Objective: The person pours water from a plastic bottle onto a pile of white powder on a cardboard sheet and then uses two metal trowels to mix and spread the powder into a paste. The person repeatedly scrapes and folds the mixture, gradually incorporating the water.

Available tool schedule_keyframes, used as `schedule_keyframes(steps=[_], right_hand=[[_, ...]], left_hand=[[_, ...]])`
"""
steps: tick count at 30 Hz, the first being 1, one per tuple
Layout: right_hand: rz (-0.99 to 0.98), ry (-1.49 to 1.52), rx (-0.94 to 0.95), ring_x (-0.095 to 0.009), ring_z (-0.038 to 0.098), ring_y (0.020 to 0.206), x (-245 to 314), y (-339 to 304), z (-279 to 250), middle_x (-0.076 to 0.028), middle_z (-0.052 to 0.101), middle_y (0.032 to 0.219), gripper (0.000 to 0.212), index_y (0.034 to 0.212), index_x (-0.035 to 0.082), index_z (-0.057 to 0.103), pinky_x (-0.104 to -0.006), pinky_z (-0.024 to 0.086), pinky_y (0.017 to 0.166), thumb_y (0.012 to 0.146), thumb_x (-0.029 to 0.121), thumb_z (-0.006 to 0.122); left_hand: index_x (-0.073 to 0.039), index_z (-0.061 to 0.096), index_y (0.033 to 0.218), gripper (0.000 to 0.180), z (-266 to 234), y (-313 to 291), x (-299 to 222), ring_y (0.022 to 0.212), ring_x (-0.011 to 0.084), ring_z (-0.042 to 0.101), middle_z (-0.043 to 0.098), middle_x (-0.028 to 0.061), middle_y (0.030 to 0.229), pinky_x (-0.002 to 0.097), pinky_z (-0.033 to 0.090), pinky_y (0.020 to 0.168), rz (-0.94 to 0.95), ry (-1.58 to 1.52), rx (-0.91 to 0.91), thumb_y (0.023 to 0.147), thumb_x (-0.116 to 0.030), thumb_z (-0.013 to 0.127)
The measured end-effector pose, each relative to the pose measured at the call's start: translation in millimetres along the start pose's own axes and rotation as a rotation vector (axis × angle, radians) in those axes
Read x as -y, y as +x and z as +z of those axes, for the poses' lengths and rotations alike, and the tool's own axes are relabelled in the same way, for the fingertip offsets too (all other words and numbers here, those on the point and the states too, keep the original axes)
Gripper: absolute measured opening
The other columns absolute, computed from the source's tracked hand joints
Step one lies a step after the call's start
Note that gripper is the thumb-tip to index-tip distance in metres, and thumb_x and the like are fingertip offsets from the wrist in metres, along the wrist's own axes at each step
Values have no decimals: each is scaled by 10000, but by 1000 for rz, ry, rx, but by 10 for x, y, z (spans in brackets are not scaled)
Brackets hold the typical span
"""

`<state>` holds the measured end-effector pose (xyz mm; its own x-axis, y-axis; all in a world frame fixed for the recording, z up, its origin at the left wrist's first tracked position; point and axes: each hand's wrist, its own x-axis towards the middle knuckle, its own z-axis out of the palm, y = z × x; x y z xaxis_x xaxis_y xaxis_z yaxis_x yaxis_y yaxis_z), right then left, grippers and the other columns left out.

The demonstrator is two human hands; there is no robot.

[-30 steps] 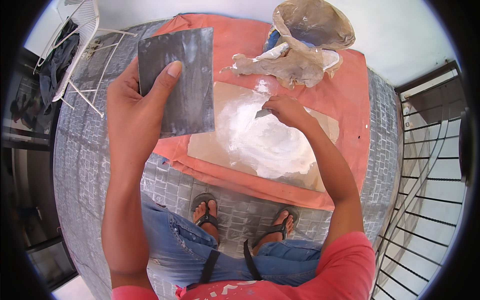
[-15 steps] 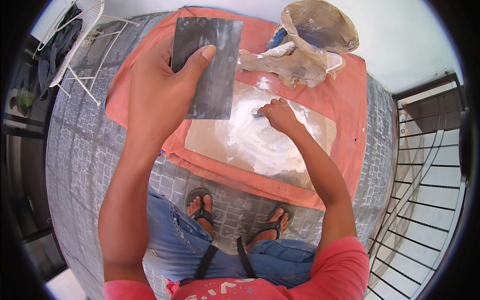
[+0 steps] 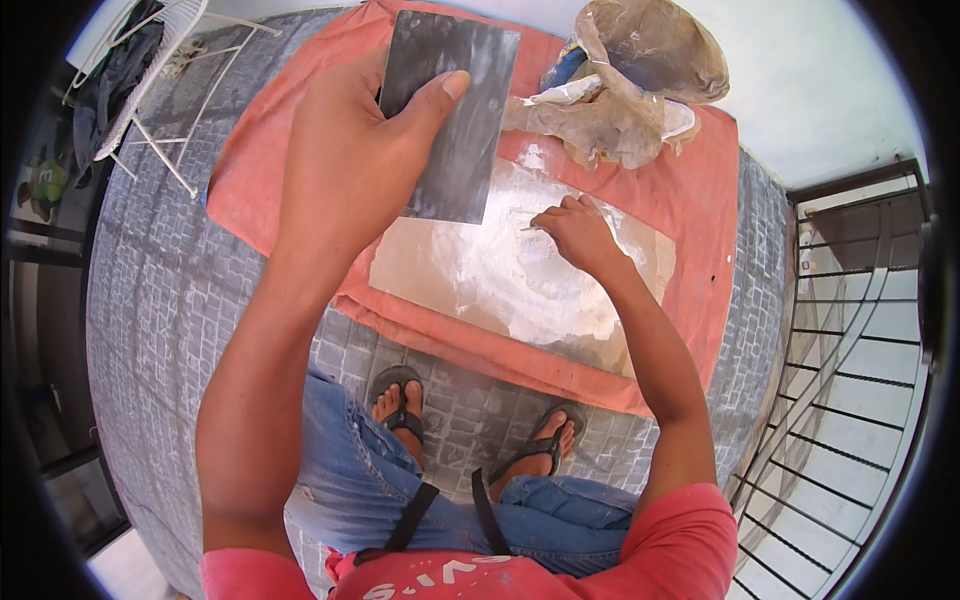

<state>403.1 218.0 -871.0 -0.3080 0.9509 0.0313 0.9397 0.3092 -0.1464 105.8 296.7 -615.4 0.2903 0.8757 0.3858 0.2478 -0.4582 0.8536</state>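
Note:
Raised at the upper left, my left hand [image 3: 365,150] grips a dark grey rectangular plate [image 3: 452,125], its thumb across the front and its fingers hidden behind. Pale smears streak the plate's face. My right hand [image 3: 580,235] is closed low over a spread of white powder [image 3: 510,275]; a small edge of something shows at its fingertips, too little to name. The powder lies in a ring-like swirl on a flat tan sheet [image 3: 400,260]. Under that sheet an orange-red cloth [image 3: 690,220] is spread out.
An open brown paper bag [image 3: 650,50] with crumpled edges lies on the cloth at the back, near the white wall [image 3: 800,90]. A white metal chair [image 3: 150,80] stands at the far left on grey paving [image 3: 150,300]. A barred metal gate [image 3: 850,370] is on the right.
My left hand has moved the grey plate up and to the right. The right hand has shifted slightly right over the powder, still closed.

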Motion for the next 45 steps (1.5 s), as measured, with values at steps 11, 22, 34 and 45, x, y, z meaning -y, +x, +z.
schedule_keyframes(steps=[11,22,34,45], right_hand=[[-142,-58,126,-187,641,1081,145,202,106,50,784,1107,364,1187,247,824,-371,436,1041,970,54,605],[273,580,76,-338,733,1024,358,-1082,-85,-139,795,1147,269,1231,78,792,-440,578,904,967,65,738],[294,287,88,-324,730,1029,330,-1135,559,-86,797,1096,238,1166,112,798,-461,583,895,938,84,734],[328,362,66,-349,740,1007,240,-1072,363,-122,794,1111,245,1201,103,779,-470,582,878,966,121,714]], left_hand=[[20,769,1134,302,-21,-10,26,709,66,633,743,34,818,293,496,639,-56,5,26,1016,-257,763],[5,775,1194,351,-126,-54,22,837,62,697,790,30,983,248,546,768,-186,82,15,1035,-308,785],[14,766,1206,394,146,-32,43,830,65,695,789,35,983,244,547,768,-174,53,113,1026,-336,789],[8,767,1229,407,20,-58,24,853,67,698,794,28,1007,246,544,801,-193,91,87,1025,-344,792]])
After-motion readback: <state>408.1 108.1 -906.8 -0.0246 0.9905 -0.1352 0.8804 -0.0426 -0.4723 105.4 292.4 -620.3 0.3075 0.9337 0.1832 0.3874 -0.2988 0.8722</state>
